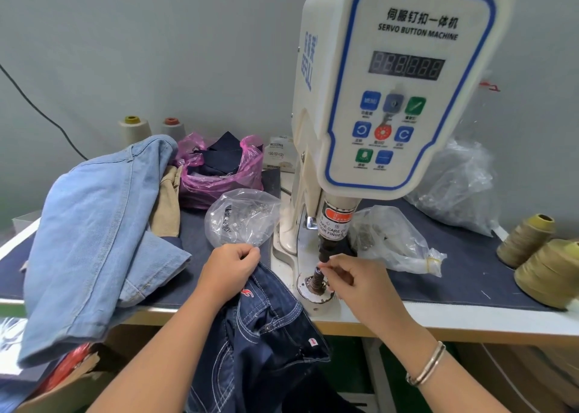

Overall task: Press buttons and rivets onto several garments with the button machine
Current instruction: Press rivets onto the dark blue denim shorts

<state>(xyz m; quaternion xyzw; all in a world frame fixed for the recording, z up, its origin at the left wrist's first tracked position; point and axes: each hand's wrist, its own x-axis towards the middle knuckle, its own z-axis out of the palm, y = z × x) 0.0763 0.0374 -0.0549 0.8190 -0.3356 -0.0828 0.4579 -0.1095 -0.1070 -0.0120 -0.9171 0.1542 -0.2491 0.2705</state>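
Observation:
The white servo button machine [398, 80] stands on the table, its black punch [324, 251] above the lower die [315, 282]. My right hand [354, 282] pinches a small metal piece at the top of the lower die, just under the punch. My left hand [230, 270] grips the waistband of dark blue jeans [266, 334] that hang over the table's front edge. A clear bag of metal buttons [241, 216] lies just behind my left hand.
Light blue jeans [94, 237] are piled at the left over a beige garment [166, 205]. A pink bag of dark fabric [219, 168] sits behind. Another clear bag [394, 243] lies right of the machine. Thread cones [545, 265] stand at the far right, two more [150, 129] by the wall.

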